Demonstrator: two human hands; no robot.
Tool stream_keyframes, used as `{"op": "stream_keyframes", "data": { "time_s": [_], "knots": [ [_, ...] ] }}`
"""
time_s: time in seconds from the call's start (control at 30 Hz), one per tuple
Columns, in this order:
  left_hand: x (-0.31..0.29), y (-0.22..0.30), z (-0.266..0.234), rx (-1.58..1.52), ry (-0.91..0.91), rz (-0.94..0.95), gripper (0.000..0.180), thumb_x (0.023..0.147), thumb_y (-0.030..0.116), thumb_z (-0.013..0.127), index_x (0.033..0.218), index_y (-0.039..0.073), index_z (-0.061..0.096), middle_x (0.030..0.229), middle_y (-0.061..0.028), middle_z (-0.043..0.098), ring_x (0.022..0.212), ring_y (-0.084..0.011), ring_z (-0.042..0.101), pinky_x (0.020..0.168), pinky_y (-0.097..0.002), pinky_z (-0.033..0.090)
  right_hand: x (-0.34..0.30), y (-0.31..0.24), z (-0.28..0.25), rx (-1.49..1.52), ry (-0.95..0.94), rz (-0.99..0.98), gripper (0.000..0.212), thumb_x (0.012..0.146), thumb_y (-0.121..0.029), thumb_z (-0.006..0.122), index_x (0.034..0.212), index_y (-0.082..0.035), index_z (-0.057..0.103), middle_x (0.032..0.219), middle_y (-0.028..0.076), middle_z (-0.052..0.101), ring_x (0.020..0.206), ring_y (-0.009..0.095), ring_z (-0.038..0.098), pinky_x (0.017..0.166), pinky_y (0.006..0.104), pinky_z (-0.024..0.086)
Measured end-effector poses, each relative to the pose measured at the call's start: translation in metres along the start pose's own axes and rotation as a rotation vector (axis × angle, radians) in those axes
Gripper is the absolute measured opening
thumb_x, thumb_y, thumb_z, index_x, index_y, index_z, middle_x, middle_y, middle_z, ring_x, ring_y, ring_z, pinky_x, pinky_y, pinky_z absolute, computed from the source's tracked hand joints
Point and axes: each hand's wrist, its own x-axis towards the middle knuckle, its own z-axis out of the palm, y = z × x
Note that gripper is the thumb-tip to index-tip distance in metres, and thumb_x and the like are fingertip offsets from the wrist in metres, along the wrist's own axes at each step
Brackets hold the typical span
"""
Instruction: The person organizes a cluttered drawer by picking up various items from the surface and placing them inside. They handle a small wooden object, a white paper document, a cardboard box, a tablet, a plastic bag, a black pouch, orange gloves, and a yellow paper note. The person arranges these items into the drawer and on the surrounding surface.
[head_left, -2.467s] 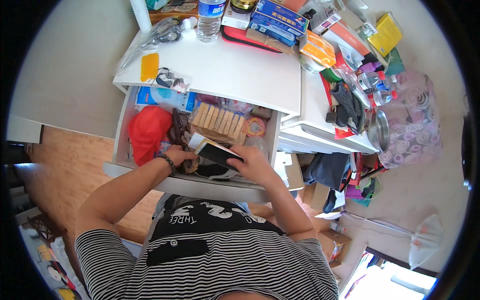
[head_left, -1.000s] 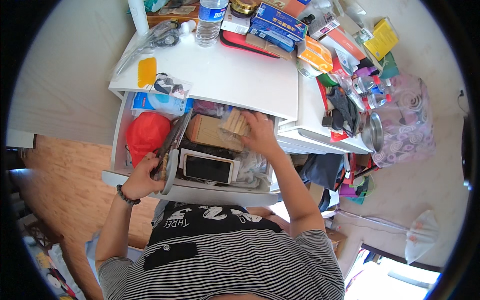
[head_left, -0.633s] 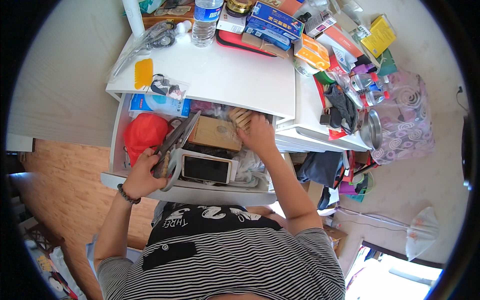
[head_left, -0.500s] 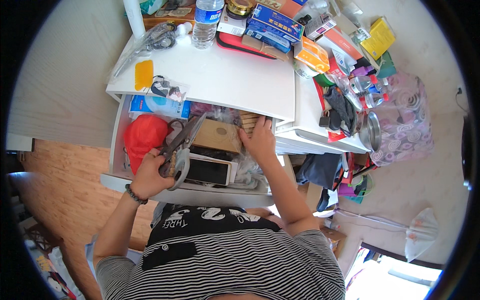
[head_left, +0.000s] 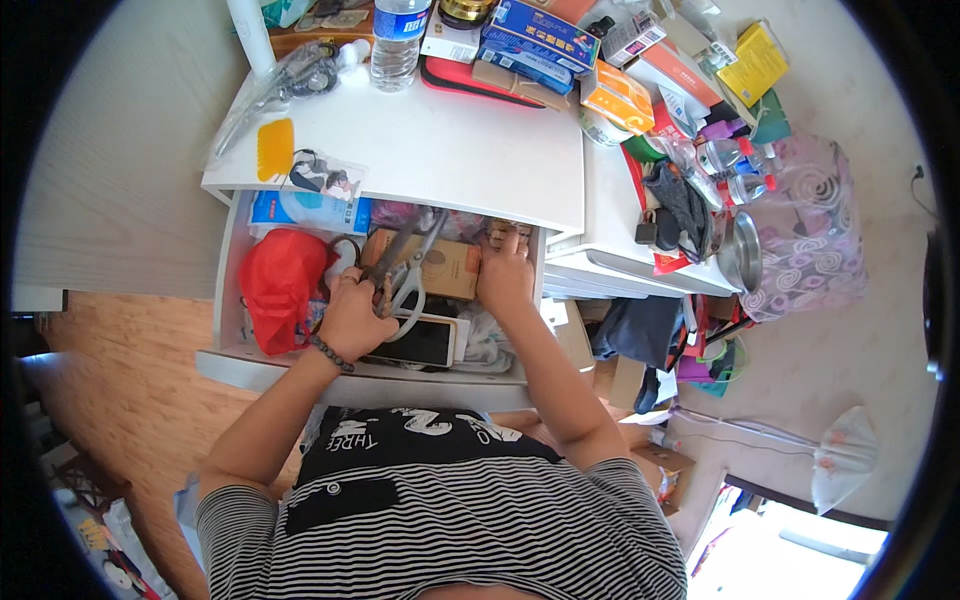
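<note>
My left hand [head_left: 352, 318] is closed round a pair of scissors [head_left: 410, 300] with grey loop handles, held over the open drawer [head_left: 455, 392]. A long dark piece is bunched with them in that grip; its kind is unclear. My right hand [head_left: 507, 272] reaches into the drawer's back right corner, fingers bent over a brown slatted thing [head_left: 510, 232] that they mostly cover. Between the hands lies a cardboard box [head_left: 452, 268]. Nearer the front is a white-framed phone [head_left: 425, 343]. A red plastic bag [head_left: 280, 290] fills the left side, before a blue and white packet [head_left: 310, 212].
On the white top [head_left: 460, 165] above the drawer lie a yellow comb [head_left: 275, 150] and a bagged cable [head_left: 290, 85]. A water bottle [head_left: 397, 45] and several boxes stand behind. To the right are a metal bowl [head_left: 740, 252] and small bottles.
My left hand has moved right and inward with the scissors, away from the red bag. My right hand has gone slightly deeper into the back corner, its fingers now curled over the slatted thing.
</note>
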Motion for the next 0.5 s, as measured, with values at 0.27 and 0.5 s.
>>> {"op": "stream_keyframes", "data": {
  "time_s": [0.27,0.5],
  "knots": [
    [0.036,-0.011,-0.02,0.162,-0.094,0.463,0.033,0.062,0.009,0.066,0.091,-0.005,0.061,0.116,-0.0201,0.048,0.107,-0.0386,0.046,0.095,-0.0417,0.041,-0.018,0.015,-0.029,0.542,0.218,-0.171,0.048,0.08,-0.01,0.066,0.126,-0.003,0.053,0.13,0.023,0.044,0.113,0.041,0.052,0.09,0.0452,0.048],
    [0.077,-0.017,-0.014,0.182,-0.075,0.419,0.047,0.07,0.01,0.073,0.114,0.008,0.058,0.131,-0.0134,0.047,0.116,-0.0349,0.046,0.099,-0.0427,0.039,-0.024,-0.003,-0.038,0.471,0.097,-0.304,0.058,0.077,-0.008,0.07,0.131,-0.006,0.048,0.134,0.02,0.042,0.122,0.04,0.045,0.1,0.0458,0.039]
  ]
}}
